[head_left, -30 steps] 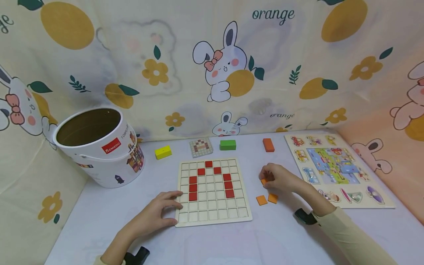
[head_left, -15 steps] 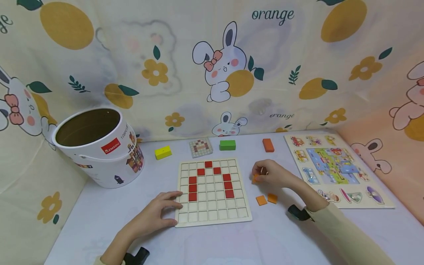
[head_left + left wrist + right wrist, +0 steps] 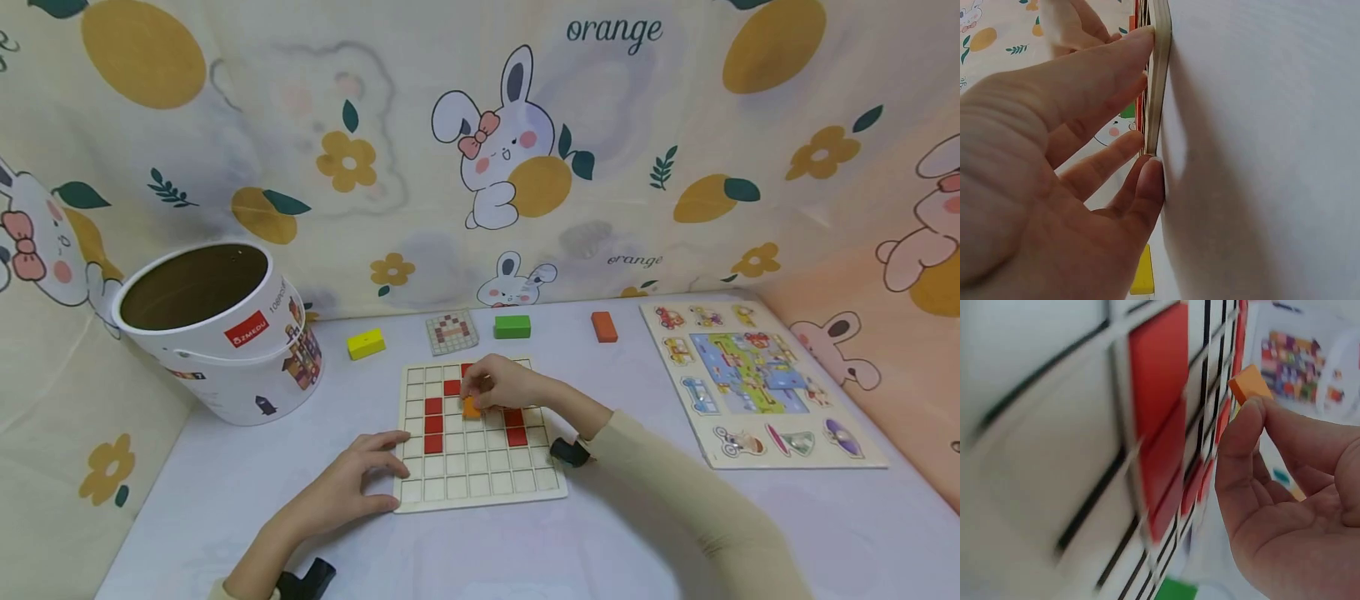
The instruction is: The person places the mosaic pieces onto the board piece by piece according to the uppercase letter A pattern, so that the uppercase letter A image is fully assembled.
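Note:
A cream grid board (image 3: 480, 481) lies on the table with several red tiles (image 3: 433, 424) set in its squares. My right hand (image 3: 510, 383) is over the upper middle of the board, pinching an orange square tile (image 3: 471, 407) between thumb and fingertip. In the right wrist view that orange tile (image 3: 1250, 384) stands out past the fingertips, beside the board's grid. My left hand (image 3: 360, 475) rests at the board's left edge, fingers spread and fairly straight. The left wrist view shows its fingertips (image 3: 1142, 36) touching the board's edge (image 3: 1159, 75).
Behind the board are a yellow block (image 3: 366, 344), a small pattern card (image 3: 452, 332), a green block (image 3: 512, 327) and an orange-red block (image 3: 604, 327). A white bucket (image 3: 225, 367) stands at left, a picture puzzle board (image 3: 750, 379) at right. The right sleeve (image 3: 675, 475) crosses the table.
My right hand has moved left from beside the board to over it, carrying an orange tile. The loose orange tiles at right are now hidden behind the right arm. The left hand stays put.

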`<state>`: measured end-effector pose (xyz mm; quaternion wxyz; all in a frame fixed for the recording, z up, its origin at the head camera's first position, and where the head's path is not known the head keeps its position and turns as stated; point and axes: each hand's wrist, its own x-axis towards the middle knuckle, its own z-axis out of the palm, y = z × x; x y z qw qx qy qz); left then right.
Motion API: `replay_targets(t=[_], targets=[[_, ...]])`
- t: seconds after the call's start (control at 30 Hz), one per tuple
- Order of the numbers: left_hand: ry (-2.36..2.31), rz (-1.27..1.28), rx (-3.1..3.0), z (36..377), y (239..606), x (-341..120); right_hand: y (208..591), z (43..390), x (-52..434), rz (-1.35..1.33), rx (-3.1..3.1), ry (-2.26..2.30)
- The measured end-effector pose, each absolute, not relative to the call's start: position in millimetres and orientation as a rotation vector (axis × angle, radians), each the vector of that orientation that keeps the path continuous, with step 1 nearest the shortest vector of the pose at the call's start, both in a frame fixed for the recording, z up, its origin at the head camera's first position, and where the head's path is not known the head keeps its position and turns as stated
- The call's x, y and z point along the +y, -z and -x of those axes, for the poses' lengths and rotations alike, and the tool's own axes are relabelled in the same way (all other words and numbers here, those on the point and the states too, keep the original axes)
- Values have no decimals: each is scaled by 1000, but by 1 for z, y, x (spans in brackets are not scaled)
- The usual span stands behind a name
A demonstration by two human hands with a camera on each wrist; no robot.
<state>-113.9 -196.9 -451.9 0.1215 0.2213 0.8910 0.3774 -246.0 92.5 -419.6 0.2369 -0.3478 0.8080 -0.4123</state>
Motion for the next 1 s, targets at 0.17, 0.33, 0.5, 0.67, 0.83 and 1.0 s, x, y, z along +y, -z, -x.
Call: replay_targets(t=[0.17, 0.33, 0.5, 0.67, 0.83, 1.0], targets=[[-1108, -647, 2597, 114, 452, -199, 424, 241, 69, 1003, 2181, 1122], [-1117, -645, 2594, 113, 452, -200, 429, 236, 58, 1023, 2253, 1062], [-1115, -635, 2594, 113, 454, -200, 428, 230, 58, 1043, 2347, 968], [-1119, -635, 2591, 113, 455, -199, 417, 224, 77, 1048, 2425, 1019], [-1115, -604, 2588, 113, 454, -197, 406, 204, 113, 1089, 2584, 857], [-1118, -618, 2585, 113, 451, -195, 411, 173, 132, 1271, 2647, 384]])
